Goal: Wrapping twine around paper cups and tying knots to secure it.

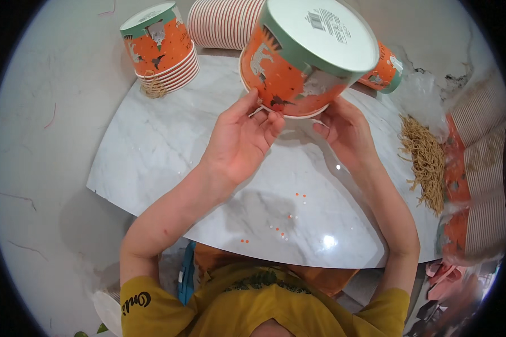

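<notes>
A large orange paper bucket [289, 70] with a green band is upside down in front of me, its white base facing up. My left hand [243, 132] grips the white rim at the bucket's near left side, thumb against the outer wall and other fingers curled at the rim. On the near right side of the rim, my right hand [347, 132] holds it too, its fingertips partly hidden by the bucket. The bucket's inside is hidden from view.
Upside-down nested buckets [160, 48] stand at the table's far left, a tan cord [153, 85] at their rims. A long stack of buckets [225, 25] lies behind. Tan cords [425, 163] and bagged bucket stacks [480, 163] are right. Orange and white paper dots [281, 232] dot the marble table [168, 146].
</notes>
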A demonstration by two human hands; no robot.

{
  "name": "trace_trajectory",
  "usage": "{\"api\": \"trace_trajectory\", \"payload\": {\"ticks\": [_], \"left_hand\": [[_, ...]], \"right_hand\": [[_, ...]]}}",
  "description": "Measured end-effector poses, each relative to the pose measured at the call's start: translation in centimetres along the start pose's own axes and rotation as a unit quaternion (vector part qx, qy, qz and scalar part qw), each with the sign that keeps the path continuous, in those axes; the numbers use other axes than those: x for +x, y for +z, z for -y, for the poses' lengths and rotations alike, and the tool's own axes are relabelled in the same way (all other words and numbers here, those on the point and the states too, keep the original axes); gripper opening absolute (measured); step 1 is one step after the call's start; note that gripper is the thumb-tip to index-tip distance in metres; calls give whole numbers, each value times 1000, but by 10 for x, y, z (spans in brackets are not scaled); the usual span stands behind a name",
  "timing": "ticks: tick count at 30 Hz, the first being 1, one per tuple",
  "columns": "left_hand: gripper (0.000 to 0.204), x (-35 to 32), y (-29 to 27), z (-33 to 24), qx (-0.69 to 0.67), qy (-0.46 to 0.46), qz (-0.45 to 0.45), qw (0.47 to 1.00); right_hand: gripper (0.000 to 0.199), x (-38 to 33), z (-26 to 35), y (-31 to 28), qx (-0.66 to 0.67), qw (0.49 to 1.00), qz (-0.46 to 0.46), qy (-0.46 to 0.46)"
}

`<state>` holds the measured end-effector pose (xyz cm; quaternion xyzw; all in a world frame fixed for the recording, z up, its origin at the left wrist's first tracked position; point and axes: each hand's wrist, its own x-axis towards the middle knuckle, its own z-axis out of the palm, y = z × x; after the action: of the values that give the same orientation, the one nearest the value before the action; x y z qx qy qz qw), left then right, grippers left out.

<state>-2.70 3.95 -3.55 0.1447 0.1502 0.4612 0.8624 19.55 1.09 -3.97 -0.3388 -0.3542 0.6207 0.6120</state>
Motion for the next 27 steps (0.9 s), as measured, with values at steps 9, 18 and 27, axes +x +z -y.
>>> {"api": "trace_trajectory", "payload": {"ticks": [9,18,27], "left_hand": [[17,9,-9,-15,229,38,-16,972],[37,16,-1,-31,104,85,43,990],[21,16,-4,-51,276,153,18,949]], "right_hand": [[23,7,15,-22,24,999,4,-26],[21,5,18,-10,-137,990,-25,9],[21,-5,1,0,-229,967,84,-74]]}}
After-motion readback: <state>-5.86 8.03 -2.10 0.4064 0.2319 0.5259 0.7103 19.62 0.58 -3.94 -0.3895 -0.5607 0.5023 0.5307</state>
